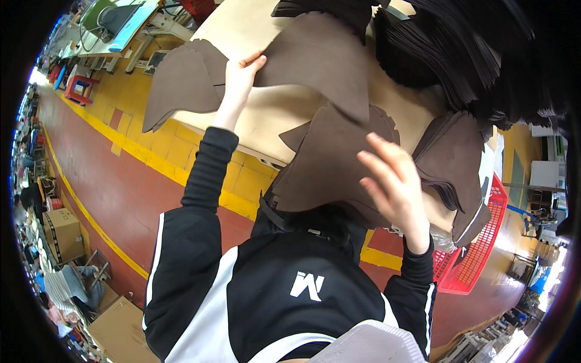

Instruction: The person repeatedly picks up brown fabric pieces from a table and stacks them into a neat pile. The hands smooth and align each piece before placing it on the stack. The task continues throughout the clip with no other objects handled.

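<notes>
My left hand (242, 75) pinches the left edge of a dark brown cut sheet piece (321, 54) with a scalloped upper edge; it extends rightward over the table, its lower tip overlapping a pile of similar brown pieces (333, 163). Over the right part of that pile, my right hand (394, 184) is open, fingers spread, holding nothing. Whether its fingertips touch the pile is hard to tell. More brown pieces (181, 78) lie left of my left hand, hanging over the table edge. To the right of my right hand is another brown stack (451, 151).
Tall stacks of dark sheet pieces (448, 54) fill the far right of the beige table (266, 121). A red plastic basket (478, 242) stands beside its right edge. Red stools (80, 89) and another worktable (139, 24) are far left, cardboard boxes (63, 233) lower left.
</notes>
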A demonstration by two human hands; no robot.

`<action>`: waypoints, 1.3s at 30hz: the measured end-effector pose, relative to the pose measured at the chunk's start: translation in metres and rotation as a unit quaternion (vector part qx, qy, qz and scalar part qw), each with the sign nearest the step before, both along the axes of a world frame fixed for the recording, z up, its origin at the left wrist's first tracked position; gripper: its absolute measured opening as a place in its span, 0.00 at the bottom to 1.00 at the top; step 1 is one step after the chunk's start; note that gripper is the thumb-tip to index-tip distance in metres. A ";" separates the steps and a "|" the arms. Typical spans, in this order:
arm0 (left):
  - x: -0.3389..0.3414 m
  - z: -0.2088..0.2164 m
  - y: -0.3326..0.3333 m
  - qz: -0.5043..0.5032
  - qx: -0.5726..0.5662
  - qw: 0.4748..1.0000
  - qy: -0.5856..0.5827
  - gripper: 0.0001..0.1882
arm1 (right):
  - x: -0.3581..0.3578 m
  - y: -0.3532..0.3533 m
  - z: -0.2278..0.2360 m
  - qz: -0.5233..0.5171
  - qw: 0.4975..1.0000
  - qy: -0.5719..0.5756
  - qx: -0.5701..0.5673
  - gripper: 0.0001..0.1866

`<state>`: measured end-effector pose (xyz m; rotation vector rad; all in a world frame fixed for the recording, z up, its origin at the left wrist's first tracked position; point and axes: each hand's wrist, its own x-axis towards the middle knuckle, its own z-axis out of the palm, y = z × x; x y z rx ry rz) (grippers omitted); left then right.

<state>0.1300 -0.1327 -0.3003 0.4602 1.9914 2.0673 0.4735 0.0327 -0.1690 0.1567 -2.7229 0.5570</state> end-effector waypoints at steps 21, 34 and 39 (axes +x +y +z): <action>0.194 0.057 -0.035 -0.194 -0.175 0.964 0.040 0.31 | -0.083 0.092 -0.043 -0.150 0.968 0.012 0.200 0.27; 0.000 0.034 -0.008 -0.077 -0.172 0.957 0.221 0.26 | -0.008 -0.017 -0.067 0.122 0.976 -0.150 0.100 0.29; 0.121 0.041 -0.027 -0.189 -0.187 0.954 0.138 0.27 | -0.057 0.039 -0.068 0.050 0.982 -0.132 0.127 0.28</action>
